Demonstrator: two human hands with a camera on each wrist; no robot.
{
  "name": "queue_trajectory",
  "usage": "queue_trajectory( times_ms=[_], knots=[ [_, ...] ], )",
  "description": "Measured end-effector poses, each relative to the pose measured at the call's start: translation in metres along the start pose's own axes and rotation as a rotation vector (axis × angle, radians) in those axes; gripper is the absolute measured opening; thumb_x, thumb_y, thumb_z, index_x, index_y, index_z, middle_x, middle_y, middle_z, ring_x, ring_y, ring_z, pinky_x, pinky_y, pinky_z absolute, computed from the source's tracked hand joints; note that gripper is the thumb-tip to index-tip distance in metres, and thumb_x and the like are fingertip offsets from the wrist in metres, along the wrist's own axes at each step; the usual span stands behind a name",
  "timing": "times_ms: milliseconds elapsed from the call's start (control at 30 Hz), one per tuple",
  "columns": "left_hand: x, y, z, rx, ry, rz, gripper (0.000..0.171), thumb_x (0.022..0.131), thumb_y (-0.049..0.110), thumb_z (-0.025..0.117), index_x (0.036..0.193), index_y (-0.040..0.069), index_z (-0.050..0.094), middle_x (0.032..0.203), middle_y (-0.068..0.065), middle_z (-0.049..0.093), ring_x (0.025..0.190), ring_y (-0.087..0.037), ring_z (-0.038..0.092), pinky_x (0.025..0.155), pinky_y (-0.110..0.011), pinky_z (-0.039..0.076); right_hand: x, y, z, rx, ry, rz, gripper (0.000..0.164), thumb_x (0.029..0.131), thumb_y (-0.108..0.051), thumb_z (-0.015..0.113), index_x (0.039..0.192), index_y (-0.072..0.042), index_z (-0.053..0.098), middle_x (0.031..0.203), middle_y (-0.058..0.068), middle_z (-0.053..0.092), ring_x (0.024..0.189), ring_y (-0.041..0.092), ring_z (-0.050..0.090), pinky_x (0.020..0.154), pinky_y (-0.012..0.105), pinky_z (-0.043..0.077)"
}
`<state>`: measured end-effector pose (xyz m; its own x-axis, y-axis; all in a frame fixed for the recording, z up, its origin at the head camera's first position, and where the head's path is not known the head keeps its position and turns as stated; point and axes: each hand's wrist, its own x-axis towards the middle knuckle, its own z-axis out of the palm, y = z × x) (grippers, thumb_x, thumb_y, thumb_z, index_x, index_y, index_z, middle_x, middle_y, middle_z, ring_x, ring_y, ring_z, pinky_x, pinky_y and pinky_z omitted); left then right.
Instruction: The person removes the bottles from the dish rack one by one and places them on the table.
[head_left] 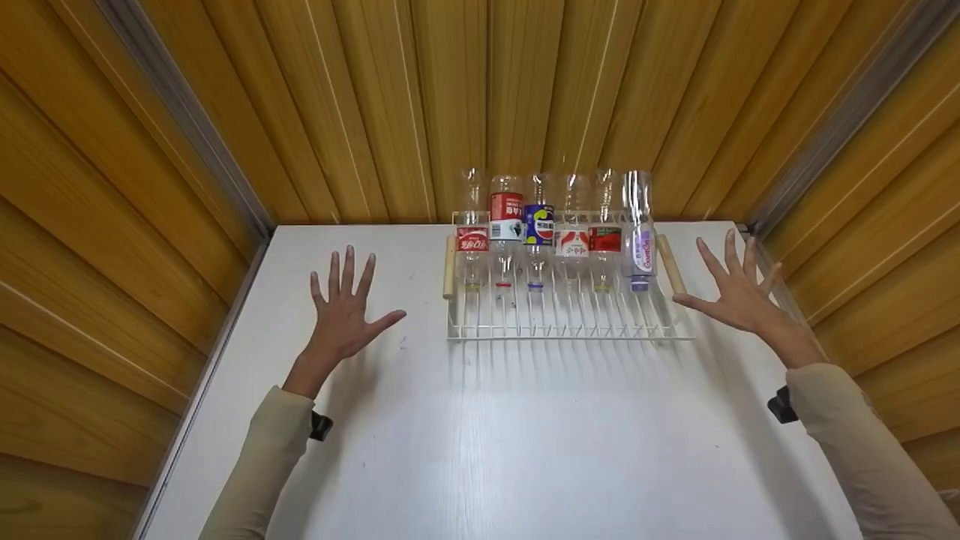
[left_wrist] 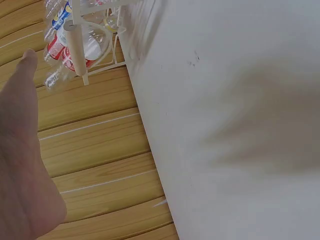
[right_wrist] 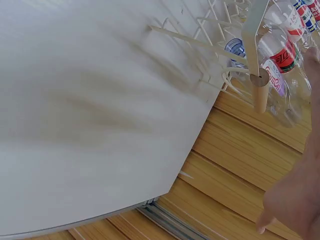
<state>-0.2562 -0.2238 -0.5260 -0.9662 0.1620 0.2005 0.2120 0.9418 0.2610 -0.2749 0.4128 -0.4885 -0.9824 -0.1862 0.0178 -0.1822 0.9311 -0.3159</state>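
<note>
My left hand [head_left: 343,319] hovers over the table left of a white wire rack [head_left: 570,338], fingers spread and holding nothing. On the rack's right side my right hand [head_left: 741,292] is likewise spread and bare, its thumb tip close by the right wooden handle [head_left: 670,264]. The left wooden handle [head_left: 449,268] stands apart from my left hand. Several clear plastic bottles sit cap-down in a row in the rack, among them a red-labelled one [head_left: 472,240], a blue-labelled one [head_left: 538,225] and a purple-capped one [head_left: 641,251]. Both wrist views show part of each hand beside the rack.
The white table [head_left: 465,450] carries the rack near its back edge. Wood-look panels [head_left: 525,90] stand behind it and on both sides, with grey metal posts [head_left: 187,105] at the corners. Shadows of both arms fall across the tabletop.
</note>
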Motion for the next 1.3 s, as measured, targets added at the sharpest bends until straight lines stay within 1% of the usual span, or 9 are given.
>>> queue_trajectory(
  times_ms=[100, 300, 433, 567, 633, 733, 933, 1100, 1300],
  knots=[
    [0.003, 0.007, 0.0, -0.134, -0.036, -0.008, 0.107, 0.09, 0.069, 0.057, 0.166, 0.022, -0.001, 0.173, -0.012, -0.011, 0.16, -0.037, -0.011, 0.121, -0.07, -0.009, 0.003, -0.002, 0.001, 0.085, -0.017, 0.021, 0.108, 0.091, -0.062, 0.062, 0.165, -0.022, -0.006, 0.165, 0.023, -0.027, 0.147, 0.056, -0.03, 0.097, 0.084, -0.027],
    [0.004, 0.018, 0.003, -0.553, -0.141, -0.039, 0.099, 0.097, 0.055, 0.057, 0.165, 0.027, -0.01, 0.174, -0.008, -0.001, 0.159, -0.039, 0.006, 0.12, -0.071, -0.005, 0.01, -0.002, 0.0, 0.238, -0.086, 0.047, 0.109, 0.093, -0.055, 0.064, 0.164, -0.019, -0.01, 0.167, 0.028, -0.018, 0.15, 0.057, -0.021, 0.106, 0.083, -0.017],
    [0.005, 0.024, 0.006, -0.689, -0.177, -0.039, 0.093, 0.099, 0.051, 0.056, 0.165, 0.031, -0.006, 0.173, -0.01, 0.01, 0.157, -0.037, 0.016, 0.119, -0.075, -0.004, 0.016, 0.0, -0.002, 0.326, -0.141, 0.067, 0.104, 0.097, -0.052, 0.062, 0.164, -0.02, -0.011, 0.169, 0.025, -0.011, 0.151, 0.059, -0.009, 0.111, 0.084, -0.002],
    [0.009, 0.029, 0.012, -0.762, -0.188, -0.006, 0.087, 0.1, 0.044, 0.06, 0.166, 0.031, 0.005, 0.169, -0.012, 0.024, 0.153, -0.036, 0.026, 0.121, -0.072, 0.011, 0.02, 0.003, 0.0, 0.397, -0.186, 0.097, 0.101, 0.099, -0.051, 0.06, 0.164, -0.021, -0.011, 0.17, 0.026, -0.004, 0.151, 0.06, 0.002, 0.111, 0.084, 0.012],
    [0.012, 0.032, 0.016, -0.777, -0.194, 0.021, 0.083, 0.1, 0.04, 0.063, 0.165, 0.031, 0.013, 0.167, -0.011, 0.03, 0.15, -0.036, 0.031, 0.12, -0.068, 0.021, 0.022, 0.003, 0.001, 0.432, -0.188, 0.093, 0.099, 0.1, -0.049, 0.06, 0.165, -0.018, -0.008, 0.169, 0.028, 0.002, 0.152, 0.059, 0.005, 0.112, 0.083, 0.013],
    [0.018, 0.037, 0.024, -0.781, -0.197, 0.068, 0.076, 0.1, 0.035, 0.066, 0.164, 0.028, 0.024, 0.163, -0.012, 0.038, 0.147, -0.036, 0.036, 0.118, -0.064, 0.03, 0.028, 0.002, 0.002, 0.466, -0.174, 0.087, 0.095, 0.101, -0.046, 0.06, 0.165, -0.013, -0.002, 0.168, 0.031, 0.01, 0.153, 0.056, 0.011, 0.114, 0.08, 0.017],
    [0.027, 0.051, 0.043, -0.819, -0.206, 0.09, 0.073, 0.099, 0.029, 0.068, 0.162, 0.021, 0.031, 0.161, -0.016, 0.041, 0.145, -0.037, 0.041, 0.114, -0.066, 0.034, 0.046, -0.001, 0.001, 0.505, -0.154, 0.063, 0.083, 0.104, -0.038, 0.057, 0.163, -0.004, 0.01, 0.162, 0.035, 0.026, 0.149, 0.054, 0.025, 0.116, 0.074, 0.025],
    [0.03, 0.055, 0.055, -0.857, -0.216, 0.104, 0.07, 0.099, 0.024, 0.068, 0.16, 0.017, 0.035, 0.16, -0.018, 0.042, 0.142, -0.041, 0.043, 0.111, -0.068, 0.035, 0.062, -0.005, 0.003, 0.531, -0.149, 0.067, 0.076, 0.106, -0.032, 0.054, 0.162, -0.001, 0.013, 0.159, 0.035, 0.029, 0.148, 0.054, 0.027, 0.118, 0.071, 0.025],
    [0.032, 0.056, 0.063, -0.86, -0.235, 0.153, 0.069, 0.098, 0.016, 0.067, 0.159, 0.011, 0.035, 0.162, -0.018, 0.039, 0.143, -0.049, 0.038, 0.111, -0.073, 0.032, 0.083, -0.013, 0.005, 0.53, -0.168, 0.113, 0.077, 0.106, -0.037, 0.052, 0.162, 0.0, 0.014, 0.16, 0.035, 0.027, 0.149, 0.053, 0.026, 0.12, 0.068, 0.025]
  ],
)
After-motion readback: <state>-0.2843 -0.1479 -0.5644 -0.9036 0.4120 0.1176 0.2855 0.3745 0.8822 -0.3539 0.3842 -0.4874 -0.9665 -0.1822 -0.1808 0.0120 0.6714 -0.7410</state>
